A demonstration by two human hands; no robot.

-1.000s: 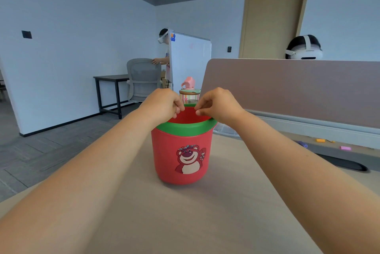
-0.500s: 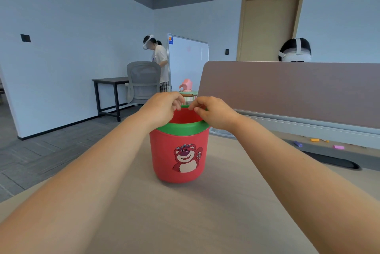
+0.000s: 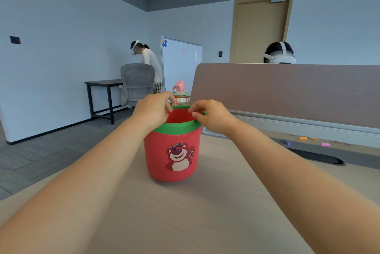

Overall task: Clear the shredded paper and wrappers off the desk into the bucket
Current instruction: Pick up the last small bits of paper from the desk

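I count one bucket (image 3: 172, 150), red with a green rim and a bear on its side, standing upright on the desk (image 3: 185, 212) straight ahead of me. Both of my hands are on it. My left hand (image 3: 153, 111) curls its fingers over the rim's left side and pinches it. My right hand (image 3: 211, 116) pinches the right side between thumb and fingers. Three small pieces lie well apart from the bucket on the grey ledge (image 3: 359, 156): an orange bit (image 3: 302, 138), a purple bit (image 3: 287, 142) and a pink bit (image 3: 324, 144).
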